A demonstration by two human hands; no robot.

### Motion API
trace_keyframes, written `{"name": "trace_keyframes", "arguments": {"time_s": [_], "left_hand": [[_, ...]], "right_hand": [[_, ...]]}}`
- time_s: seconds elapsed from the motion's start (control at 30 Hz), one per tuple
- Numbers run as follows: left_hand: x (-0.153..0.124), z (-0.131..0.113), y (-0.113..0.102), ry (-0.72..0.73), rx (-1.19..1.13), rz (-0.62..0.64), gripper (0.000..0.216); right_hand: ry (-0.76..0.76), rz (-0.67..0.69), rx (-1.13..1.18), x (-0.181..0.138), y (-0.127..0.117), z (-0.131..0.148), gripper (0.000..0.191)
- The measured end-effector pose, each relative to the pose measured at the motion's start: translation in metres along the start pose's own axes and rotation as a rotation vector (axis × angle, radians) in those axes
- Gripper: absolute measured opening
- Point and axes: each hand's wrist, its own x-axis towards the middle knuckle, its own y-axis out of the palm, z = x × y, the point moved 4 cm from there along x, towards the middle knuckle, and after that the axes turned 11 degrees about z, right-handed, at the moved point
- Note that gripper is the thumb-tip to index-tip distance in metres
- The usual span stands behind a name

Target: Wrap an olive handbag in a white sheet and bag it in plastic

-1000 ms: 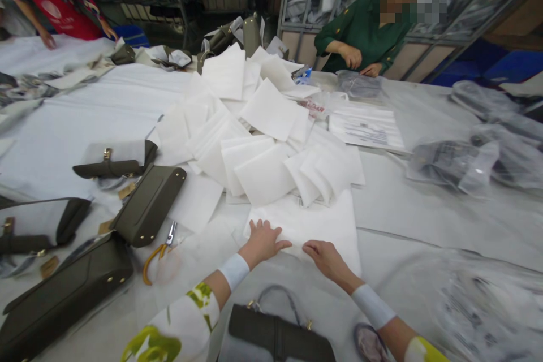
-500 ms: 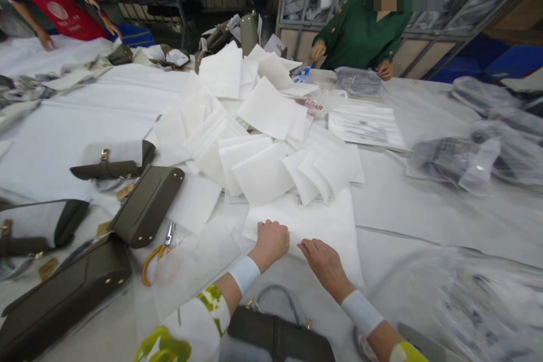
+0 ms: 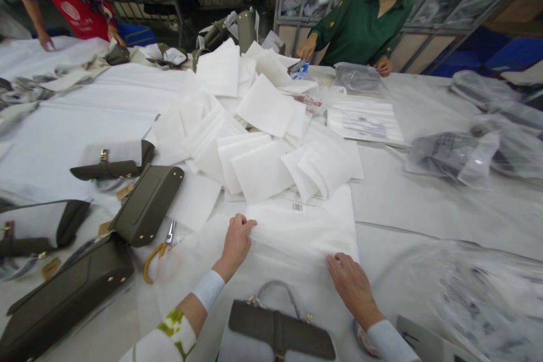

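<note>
Head view shows the left hand [image 3: 237, 243] pinching the edge of a white bag [image 3: 297, 235]. The right hand [image 3: 351, 285] touches its near edge, fingers curled, grip unclear.

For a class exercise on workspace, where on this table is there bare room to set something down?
Bare table shows right of the white sheets, bordered behind by the printed packet and rightward by the grey bagged bundle. A pale bare stretch lies left of the sheets, beyond the olive handbags. Crowded: sheets in the centre, handbags at left.
</note>
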Motion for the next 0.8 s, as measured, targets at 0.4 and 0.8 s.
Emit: {"name": "trace_keyframes", "arguments": {"time_s": [0.4, 0.8], "left_hand": [[-0.025, 0.046, 0.013, -0.403, -1.159, 0.046, 0.019], [-0.06, 0.043, 0.0, -0.233, -0.737, 0.163, 0.033]], "right_hand": [[0.678, -0.089, 0.975, -0.038, 0.008, -0.034, 0.035], [0.518, -0.008, 1.302, -0.021, 0.003, 0.012, 0.041]]}}
